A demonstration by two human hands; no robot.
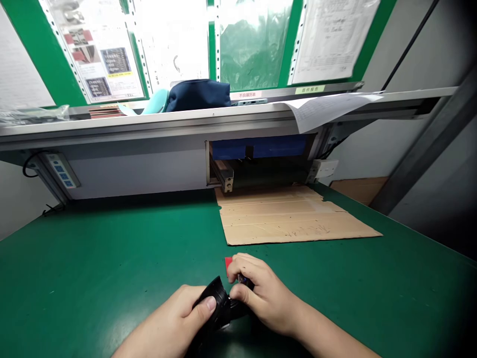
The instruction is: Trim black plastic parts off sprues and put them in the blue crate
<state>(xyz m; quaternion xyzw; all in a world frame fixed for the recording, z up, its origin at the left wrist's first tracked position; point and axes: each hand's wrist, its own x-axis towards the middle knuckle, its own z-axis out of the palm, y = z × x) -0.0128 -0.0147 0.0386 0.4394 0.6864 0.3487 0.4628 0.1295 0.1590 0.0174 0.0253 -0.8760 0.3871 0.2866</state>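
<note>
A curved black plastic part [218, 293] is gripped in my left hand [186, 311], the thumb pressed along its outer face. My right hand [263, 288] is closed, its thumb and fingers bent round a small dark, shiny object [246, 282] whose kind I cannot make out. Beyond the right fingertips a flat red piece [228, 263] sticks out; whether it belongs to that object is hidden. Below the right thumb, more black material [238, 308] meets the curved part. Both hands are close together, over the front of the green table [122, 268].
A flat cardboard sheet [283, 219] lies ahead of my hands, below an opening [268, 171] in the back panel. Above runs a shelf [149, 124] with a dark blue pouch [199, 94] and a drooping paper [324, 112]. A power strip [61, 170] is mounted at left.
</note>
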